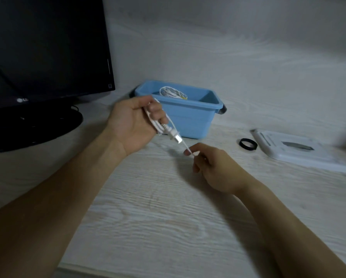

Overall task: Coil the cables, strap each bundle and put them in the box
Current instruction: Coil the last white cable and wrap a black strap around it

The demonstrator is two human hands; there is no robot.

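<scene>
I see the desk with bare wood grain in front of both hands. The monitor at left reads "LG". My left hand grips a coiled white cable before the blue box; my right hand pinches its loose end. A black strap lies right.

The monitor is cut off by the top and left edges. Inside the left hand, the grip hides most of the white cable, and the blue box wall conceals the lower part of the coiled bundle.
</scene>
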